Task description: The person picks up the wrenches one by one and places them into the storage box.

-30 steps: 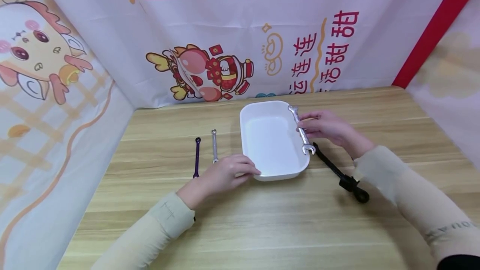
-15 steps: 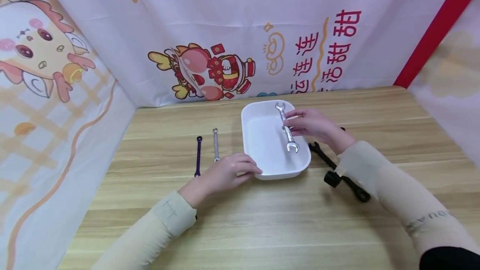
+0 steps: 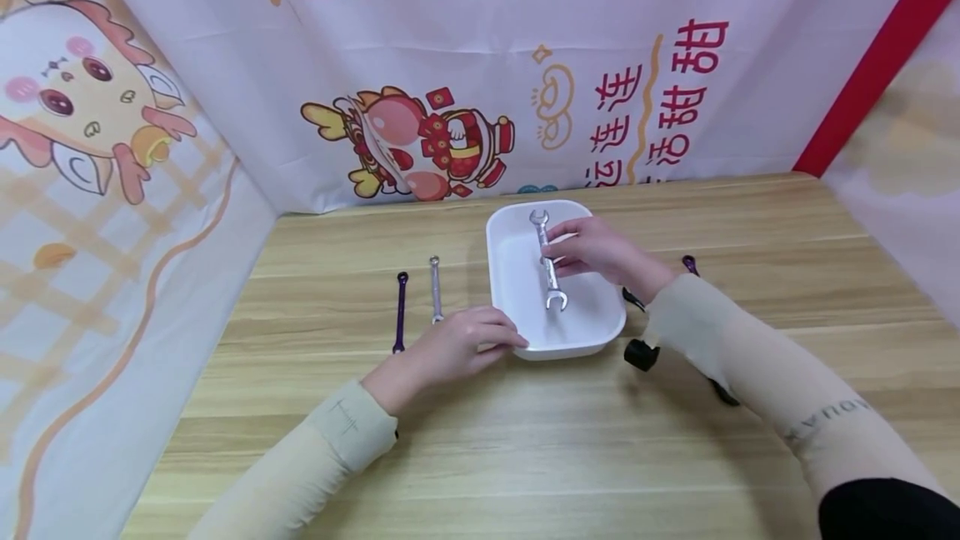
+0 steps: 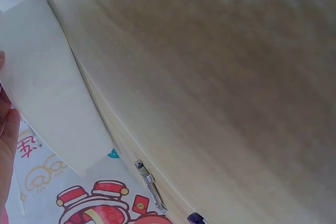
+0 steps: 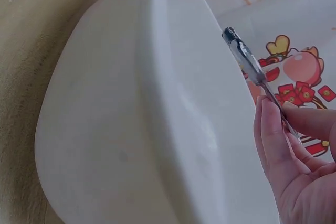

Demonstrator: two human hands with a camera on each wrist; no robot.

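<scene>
Step in hand, as I read it: you're carrying the wrench (image 3: 552,275) over the tray (image 3: 517,290). Right hand (image 3: 596,244): thumb and fingers are closed to the shaft's thickness, pinching the wrench near mid-shaft. Wrench runs across your fingertips, 1 end beyond them, 1 on the near side, both inside the rim outline in the head view. In the right wrist view its end shows against the backdrop, so I'd guess it's up off the tray floor; exact clearance can't tell.

Left hand (image 3: 475,343): at the tray's near-left corner, fingers look lightly pinched on the rim. Good brace.

Next move, my call: brace with the left, lower your right fingers between the walls, level the wrench, then spread thumb and fingers. Watch your knuckles on the right wall.

Around: silver wrench (image 3: 437,290) and left purple wrench (image 3: 401,312) lie on the table (image 3: 555,448), left of your left fingertips. Right of your right fingers: black wrench (image 3: 633,299), mostly hidden by your right sleeve (image 3: 750,365), and right purple wrench (image 3: 690,265), 1 end showing. Don't drop that forearm; it could drag those 2.
</scene>
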